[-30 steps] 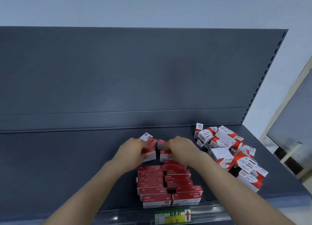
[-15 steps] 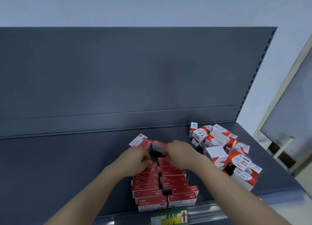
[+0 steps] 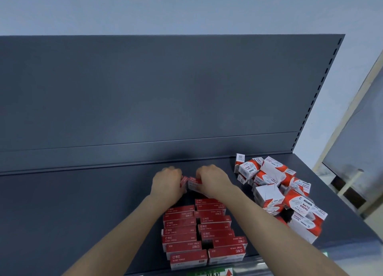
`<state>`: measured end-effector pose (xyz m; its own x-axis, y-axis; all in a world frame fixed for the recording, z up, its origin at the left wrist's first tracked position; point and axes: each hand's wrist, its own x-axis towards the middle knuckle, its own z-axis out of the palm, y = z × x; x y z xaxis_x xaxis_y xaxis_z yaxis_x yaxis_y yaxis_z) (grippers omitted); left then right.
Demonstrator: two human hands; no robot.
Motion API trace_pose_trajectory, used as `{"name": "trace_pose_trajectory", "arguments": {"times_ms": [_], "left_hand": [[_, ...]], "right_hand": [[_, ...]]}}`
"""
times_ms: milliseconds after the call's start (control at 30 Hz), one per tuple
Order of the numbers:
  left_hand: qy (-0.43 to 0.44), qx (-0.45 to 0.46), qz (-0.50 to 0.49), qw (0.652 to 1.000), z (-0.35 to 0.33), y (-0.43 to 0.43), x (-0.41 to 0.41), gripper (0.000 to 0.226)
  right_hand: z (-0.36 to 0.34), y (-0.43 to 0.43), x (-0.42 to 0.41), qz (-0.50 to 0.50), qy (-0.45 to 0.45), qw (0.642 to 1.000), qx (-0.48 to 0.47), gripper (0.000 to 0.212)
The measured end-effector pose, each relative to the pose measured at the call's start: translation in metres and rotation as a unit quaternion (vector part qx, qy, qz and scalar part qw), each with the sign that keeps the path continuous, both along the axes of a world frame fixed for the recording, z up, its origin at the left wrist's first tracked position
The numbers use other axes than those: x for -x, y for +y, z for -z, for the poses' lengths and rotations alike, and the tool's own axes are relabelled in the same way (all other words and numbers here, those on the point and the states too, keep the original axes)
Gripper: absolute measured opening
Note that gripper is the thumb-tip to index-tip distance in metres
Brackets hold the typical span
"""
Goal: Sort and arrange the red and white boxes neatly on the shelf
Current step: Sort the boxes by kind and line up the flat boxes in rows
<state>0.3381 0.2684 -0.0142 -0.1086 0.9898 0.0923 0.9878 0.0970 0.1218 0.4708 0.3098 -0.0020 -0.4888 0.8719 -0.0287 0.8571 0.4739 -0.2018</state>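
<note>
head view, close, angled down at shelf (image 3: 83, 203)

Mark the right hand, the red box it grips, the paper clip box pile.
right hand (image 3: 211, 178), head view, back of the hand.
red box (image 3: 193, 184), head view, its visible left end.
paper clip box pile (image 3: 267, 194), head view, white face, middle box.

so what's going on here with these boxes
A person is lining up red staple boxes in two columns at the front of a dark grey shelf. At the back of the columns the left hand grips a small red box and the right hand grips a second red box. To the right, paper clip boxes lie in a jumbled heap, not yet sorted.
</note>
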Motion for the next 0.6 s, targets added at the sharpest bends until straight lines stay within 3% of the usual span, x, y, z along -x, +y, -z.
{"name": "trace_pose_trajectory", "arguments": {"times_ms": [233, 433, 600], "left_hand": [[0.044, 0.018, 0.003, 0.999, 0.0, 0.004, -0.007, 0.029], [0.0, 0.069, 0.007, 0.998, -0.009, -0.001, -0.007, 0.038], [-0.019, 0.102, 0.041, 0.994, -0.025, -0.012, -0.003, 0.016]], "right_hand": [[-0.004, 0.005, -0.012, 0.025, 0.004, 1.0, 0.005, 0.023], [-0.014, 0.004, -0.022, -0.009, 0.008, 0.998, 0.055, 0.022], [-0.02, 0.0, -0.03, -0.048, -0.022, 0.995, 0.08, 0.022]]}}
